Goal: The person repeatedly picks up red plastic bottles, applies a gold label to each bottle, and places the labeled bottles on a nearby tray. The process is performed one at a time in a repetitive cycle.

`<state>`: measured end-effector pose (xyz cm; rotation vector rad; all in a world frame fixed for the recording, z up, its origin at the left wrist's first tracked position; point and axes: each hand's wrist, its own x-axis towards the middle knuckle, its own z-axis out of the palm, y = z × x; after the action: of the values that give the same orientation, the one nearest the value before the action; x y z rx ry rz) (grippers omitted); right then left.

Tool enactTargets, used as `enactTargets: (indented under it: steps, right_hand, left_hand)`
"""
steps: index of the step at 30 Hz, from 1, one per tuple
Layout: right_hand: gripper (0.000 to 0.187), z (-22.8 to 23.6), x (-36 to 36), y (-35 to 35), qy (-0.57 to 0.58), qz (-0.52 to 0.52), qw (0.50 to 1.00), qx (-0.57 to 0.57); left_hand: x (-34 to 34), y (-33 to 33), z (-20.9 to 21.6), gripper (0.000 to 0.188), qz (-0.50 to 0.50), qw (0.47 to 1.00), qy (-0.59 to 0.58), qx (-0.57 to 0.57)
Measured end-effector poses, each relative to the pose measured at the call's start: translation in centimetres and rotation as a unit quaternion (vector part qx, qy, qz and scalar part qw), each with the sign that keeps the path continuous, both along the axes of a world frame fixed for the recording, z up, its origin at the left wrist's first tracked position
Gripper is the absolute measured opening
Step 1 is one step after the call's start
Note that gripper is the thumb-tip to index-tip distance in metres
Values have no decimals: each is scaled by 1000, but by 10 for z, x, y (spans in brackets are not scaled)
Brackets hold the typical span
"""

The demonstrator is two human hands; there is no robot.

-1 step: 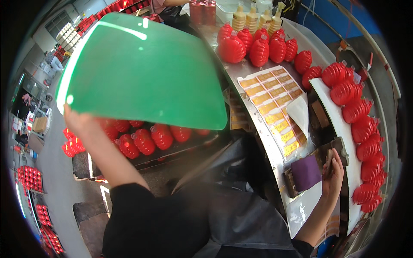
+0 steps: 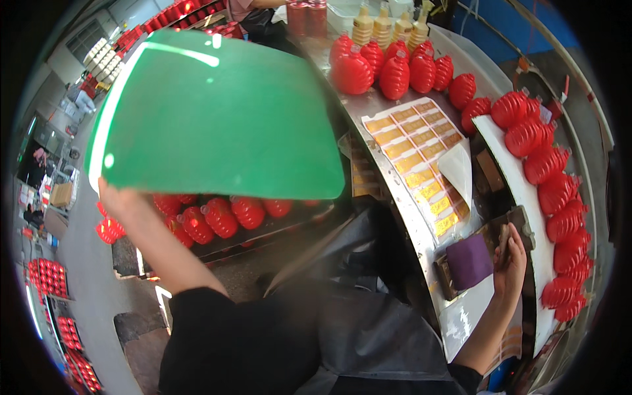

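Head view: the green sheet (image 2: 220, 118) spreads across the upper left of the frame, its lower-left corner pinched by the left hand (image 2: 120, 199), while at lower right the right hand (image 2: 510, 273) bends its fingers against a brown piece (image 2: 504, 247) beside a purple block (image 2: 469, 262), whether clasped one cannot tell; the sheet is smooth, glossy, round-cornered, the block squarish and matte; since the earlier frame, sheet and left hand have dipped slightly

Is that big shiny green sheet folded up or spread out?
Spread out: the big shiny green sheet shows one broad, smooth face without creases, with the left hand at its lower-left corner.
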<state>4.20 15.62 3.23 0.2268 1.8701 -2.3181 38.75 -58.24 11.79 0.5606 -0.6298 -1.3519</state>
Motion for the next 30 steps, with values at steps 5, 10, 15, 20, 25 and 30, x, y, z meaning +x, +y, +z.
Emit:
enactTargets:
  steps: [5,10,15,20,25,30]
  right_hand:
    - [41,-13,-11,-1,-28,3,999,-18]
    - [38,-19,-14,-5,-64,3,998,-22]
    - [36,-14,0,4,-50,2,998,-30]
    - [34,-10,12,23,-63,-9,998,-28]
    - [22,15,21,67,-33,-61,996,53]
    - [34,82,14,184,136,-297,862,387]
  left_hand:
    - [112,-65,-103,39,71,972,-205,88]
    - [153,-54,-155,41,170,787,-564,184]
    - [78,-6,-111,46,438,572,-694,17]
    - [-131,91,-63,42,99,878,-367,-292]
    - [-318,287,-61,43,-324,806,-267,-416]
    - [-396,437,-50,48,-536,659,-210,-484]
